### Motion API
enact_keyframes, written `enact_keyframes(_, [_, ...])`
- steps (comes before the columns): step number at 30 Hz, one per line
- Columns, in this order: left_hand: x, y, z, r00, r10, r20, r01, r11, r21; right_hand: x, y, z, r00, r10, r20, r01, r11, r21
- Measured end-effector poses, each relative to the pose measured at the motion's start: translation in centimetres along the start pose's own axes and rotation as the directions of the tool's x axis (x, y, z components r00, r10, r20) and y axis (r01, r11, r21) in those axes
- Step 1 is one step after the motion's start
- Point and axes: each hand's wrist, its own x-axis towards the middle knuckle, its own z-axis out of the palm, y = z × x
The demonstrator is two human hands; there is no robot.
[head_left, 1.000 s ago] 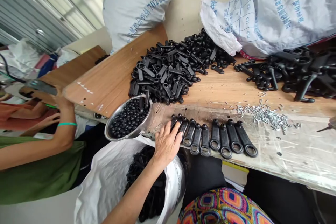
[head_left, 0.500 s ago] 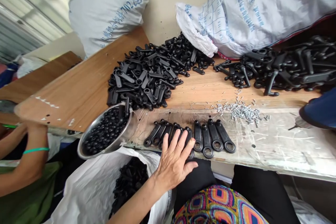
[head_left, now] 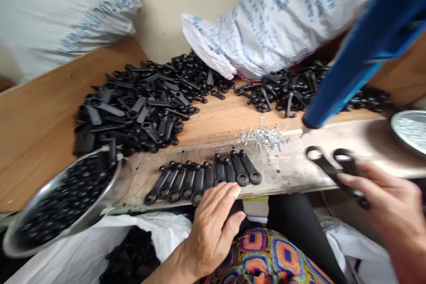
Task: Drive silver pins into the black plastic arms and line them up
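Desk point(head_left: 40, 115) is pretty crowded: big heap of black handles point(head_left: 140, 106) at the back, steel bowl of black knobs point(head_left: 63, 204) on the left, a blurry blue tool point(head_left: 359, 49) cutting across top right. Left hand point(head_left: 213, 226) has loose, spread fingers touching the near end of a row of handles point(head_left: 203, 177), which lie side by side with their long axes running toward me. Right hand point(head_left: 396, 213) grips two more handles point(head_left: 336, 168), rings pointing up-left.

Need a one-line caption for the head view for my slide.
Left hand beside a row of black handles; right hand holds two handles.
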Motion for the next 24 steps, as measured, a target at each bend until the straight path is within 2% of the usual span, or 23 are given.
enact_keyframes(1, [0.8, 1.1, 0.6, 0.998, -0.06, 0.025, 0.063, 0.985, -0.16, -0.8, 0.1, 0.7, 0.993, 0.047, 0.111, -0.055, 0.996, 0.069])
enact_keyframes(2, [1.7, 2.1, 1.2, 0.988, -0.136, 0.068, 0.151, 0.936, -0.317, -1.6, 0.2, 1.5, 0.96, 0.068, 0.271, -0.104, 0.987, 0.121])
enact_keyframes(4, [3.5, 4.0, 2.5, 0.943, -0.271, 0.193, 0.333, 0.744, -0.579, -3.0, 0.0, 2.8, 0.872, 0.05, 0.487, -0.171, 0.963, 0.206])
enact_keyframes(5, [4.3, 4.8, 3.0, 0.919, -0.308, 0.245, 0.39, 0.629, -0.672, -3.5, -0.1, 3.3, 0.83, 0.033, 0.556, -0.195, 0.952, 0.234])
enact_keyframes(6, [4.9, 5.4, 3.4, 0.901, -0.334, 0.277, 0.422, 0.529, -0.736, -3.9, -0.2, 3.7, 0.802, 0.019, 0.597, -0.214, 0.942, 0.258])
enact_keyframes(8, [6.1, 6.0, 3.8, 0.876, -0.381, 0.295, 0.446, 0.411, -0.795, -4.2, -0.5, 4.0, 0.755, 0.005, 0.655, -0.243, 0.931, 0.274])
enact_keyframes(10, [7.0, 5.9, 3.8, 0.859, -0.414, 0.302, 0.462, 0.371, -0.806, -3.9, -0.7, 3.9, 0.72, 0.0, 0.694, -0.23, 0.944, 0.238])
enact_keyframes(13, [8.3, 5.0, 3.6, 0.854, -0.419, 0.309, 0.459, 0.325, -0.827, -2.0, -1.2, 2.9, 0.714, -0.052, 0.699, -0.029, 0.994, 0.103])
enact_keyframes(16, [9.5, 4.0, 3.3, 0.849, -0.451, 0.274, 0.443, 0.326, -0.835, 1.1, -2.0, 1.3, 0.704, -0.088, 0.705, 0.235, 0.965, -0.114])
enact_keyframes(18, [10.1, 3.8, 3.1, 0.846, -0.463, 0.262, 0.454, 0.37, -0.811, 2.9, -2.6, 0.5, 0.649, -0.061, 0.758, 0.392, 0.881, -0.264])
enact_keyframes(19, [10.2, 3.7, 3.2, 0.847, -0.465, 0.257, 0.463, 0.409, -0.787, 3.6, -2.9, 0.3, 0.605, -0.041, 0.796, 0.486, 0.81, -0.328])
enact_keyframes(21, [10.2, 3.7, 3.4, 0.859, -0.46, 0.226, 0.467, 0.519, -0.716, 4.4, -3.6, 0.6, 0.501, 0.007, 0.865, 0.683, 0.611, -0.401])
enact_keyframes(23, [9.8, 3.8, 4.1, 0.899, -0.419, 0.126, 0.407, 0.692, -0.597, 4.3, -4.1, 1.9, 0.426, 0.062, 0.903, 0.833, 0.364, -0.418])
enact_keyframes(24, [9.5, 3.8, 4.5, 0.934, -0.355, 0.037, 0.325, 0.802, -0.502, 4.1, -4.2, 2.7, 0.411, 0.075, 0.908, 0.876, 0.244, -0.417])
